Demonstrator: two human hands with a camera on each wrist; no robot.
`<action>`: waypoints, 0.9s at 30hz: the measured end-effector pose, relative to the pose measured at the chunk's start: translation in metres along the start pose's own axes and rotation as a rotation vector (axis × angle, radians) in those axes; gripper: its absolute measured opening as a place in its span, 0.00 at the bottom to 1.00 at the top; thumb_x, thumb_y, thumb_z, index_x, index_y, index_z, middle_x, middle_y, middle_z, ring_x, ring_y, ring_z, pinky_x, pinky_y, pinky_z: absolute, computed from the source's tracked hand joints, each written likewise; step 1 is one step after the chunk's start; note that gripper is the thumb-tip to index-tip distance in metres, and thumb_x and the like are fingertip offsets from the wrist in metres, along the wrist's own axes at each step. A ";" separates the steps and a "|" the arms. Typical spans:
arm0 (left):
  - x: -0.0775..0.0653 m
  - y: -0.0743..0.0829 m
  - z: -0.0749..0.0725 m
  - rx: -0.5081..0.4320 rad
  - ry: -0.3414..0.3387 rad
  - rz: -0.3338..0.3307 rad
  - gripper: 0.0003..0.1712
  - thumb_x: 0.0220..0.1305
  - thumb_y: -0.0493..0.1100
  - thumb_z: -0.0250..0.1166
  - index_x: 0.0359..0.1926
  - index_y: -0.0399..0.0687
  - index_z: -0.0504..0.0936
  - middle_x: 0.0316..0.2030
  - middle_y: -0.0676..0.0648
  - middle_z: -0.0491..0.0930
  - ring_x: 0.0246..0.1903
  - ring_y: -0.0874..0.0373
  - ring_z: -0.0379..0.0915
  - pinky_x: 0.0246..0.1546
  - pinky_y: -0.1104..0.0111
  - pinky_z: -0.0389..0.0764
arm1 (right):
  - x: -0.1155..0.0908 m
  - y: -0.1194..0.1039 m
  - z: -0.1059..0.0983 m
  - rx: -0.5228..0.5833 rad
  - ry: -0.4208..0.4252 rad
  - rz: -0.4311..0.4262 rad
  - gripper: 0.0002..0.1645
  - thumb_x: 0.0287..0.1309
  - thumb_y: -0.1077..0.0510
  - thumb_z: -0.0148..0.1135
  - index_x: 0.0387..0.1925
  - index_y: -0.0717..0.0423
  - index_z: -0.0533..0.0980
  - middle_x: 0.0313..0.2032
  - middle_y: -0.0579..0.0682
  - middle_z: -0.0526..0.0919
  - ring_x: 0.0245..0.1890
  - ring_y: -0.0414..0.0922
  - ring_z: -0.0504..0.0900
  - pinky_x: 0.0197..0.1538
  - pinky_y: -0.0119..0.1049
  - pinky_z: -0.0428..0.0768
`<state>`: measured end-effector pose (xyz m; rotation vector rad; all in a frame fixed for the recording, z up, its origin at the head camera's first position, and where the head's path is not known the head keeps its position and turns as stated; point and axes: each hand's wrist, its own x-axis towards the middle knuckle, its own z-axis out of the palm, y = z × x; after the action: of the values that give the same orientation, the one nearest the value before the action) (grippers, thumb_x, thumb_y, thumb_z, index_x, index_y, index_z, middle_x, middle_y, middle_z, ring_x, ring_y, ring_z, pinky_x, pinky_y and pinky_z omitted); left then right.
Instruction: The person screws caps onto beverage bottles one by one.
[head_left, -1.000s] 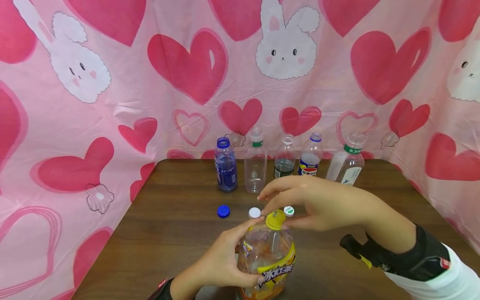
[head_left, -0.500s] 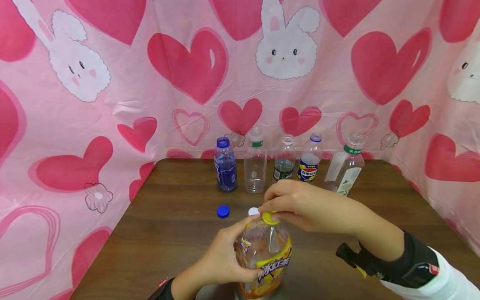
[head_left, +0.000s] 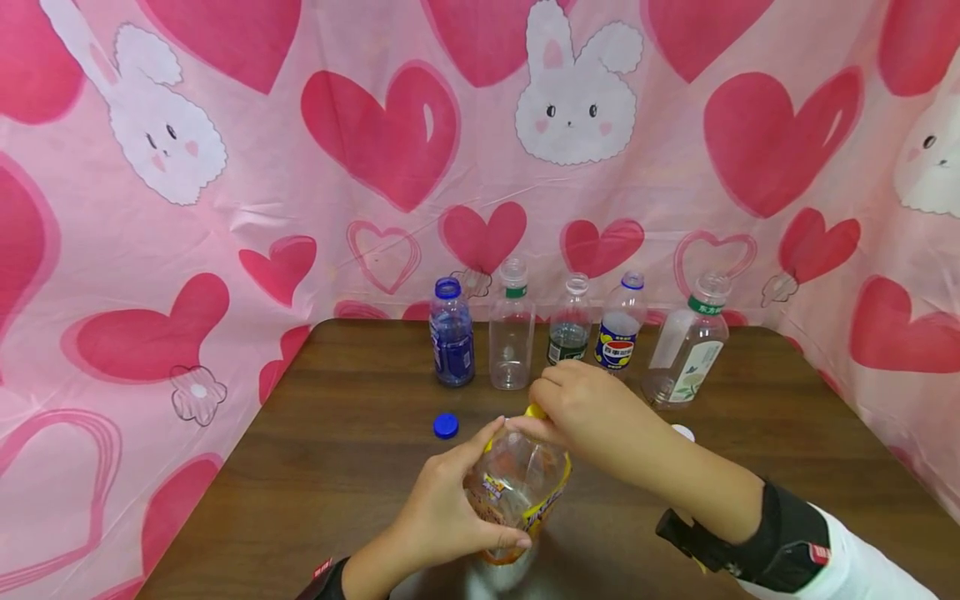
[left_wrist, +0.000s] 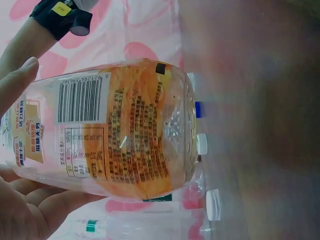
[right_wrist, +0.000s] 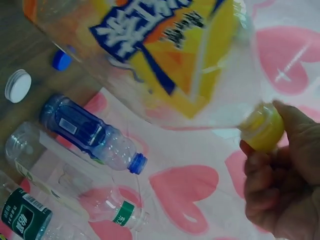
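A large clear bottle (head_left: 517, 479) with a yellow and orange label is at the front middle of the table in the head view. My left hand (head_left: 442, 512) grips its side, with the thumb across the front. My right hand (head_left: 592, 417) pinches the yellow cap (right_wrist: 265, 131) at the bottle's neck between thumb and curled fingers. In the right wrist view the cap sits at the mouth, somewhat blurred. A barcode label (left_wrist: 82, 97) faces the left wrist camera. Whether the base touches the table I cannot tell.
Several uncapped bottles stand along the table's back, among them a blue bottle (head_left: 452, 342), a tall clear bottle (head_left: 512, 342) and a bottle with a green neck band (head_left: 686, 350). A blue cap (head_left: 446, 426) and a white cap (head_left: 683, 432) lie on the table (head_left: 337, 483).
My right hand has come down on the yellow cap, and its fingers have curled round it. The bottle has tilted and shifted slightly left. My left hand keeps its grip.
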<state>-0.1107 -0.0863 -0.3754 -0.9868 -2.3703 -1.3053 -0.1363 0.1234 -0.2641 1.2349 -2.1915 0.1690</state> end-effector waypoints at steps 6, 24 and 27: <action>0.001 0.000 0.000 -0.004 -0.005 0.047 0.65 0.32 0.55 0.85 0.73 0.51 0.62 0.50 0.47 0.82 0.43 0.56 0.81 0.41 0.70 0.82 | 0.000 0.000 -0.002 0.014 0.030 0.051 0.19 0.50 0.47 0.74 0.18 0.52 0.75 0.18 0.42 0.72 0.19 0.37 0.71 0.22 0.28 0.73; 0.000 -0.001 -0.003 -0.127 -0.070 -0.074 0.61 0.34 0.54 0.84 0.71 0.51 0.65 0.47 0.50 0.83 0.43 0.62 0.80 0.39 0.69 0.83 | -0.001 0.022 -0.019 0.405 -0.230 -0.062 0.11 0.54 0.66 0.70 0.41 0.56 0.82 0.39 0.44 0.80 0.40 0.39 0.77 0.45 0.33 0.81; 0.000 0.000 -0.001 -0.077 -0.042 -0.075 0.62 0.32 0.56 0.85 0.70 0.50 0.66 0.47 0.52 0.83 0.42 0.63 0.80 0.39 0.69 0.82 | -0.001 0.017 -0.015 0.340 -0.221 -0.019 0.10 0.54 0.61 0.71 0.38 0.57 0.81 0.35 0.44 0.80 0.37 0.39 0.77 0.42 0.31 0.81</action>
<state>-0.1109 -0.0867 -0.3747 -0.9649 -2.4267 -1.4260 -0.1430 0.1394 -0.2494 1.5198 -2.4089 0.4317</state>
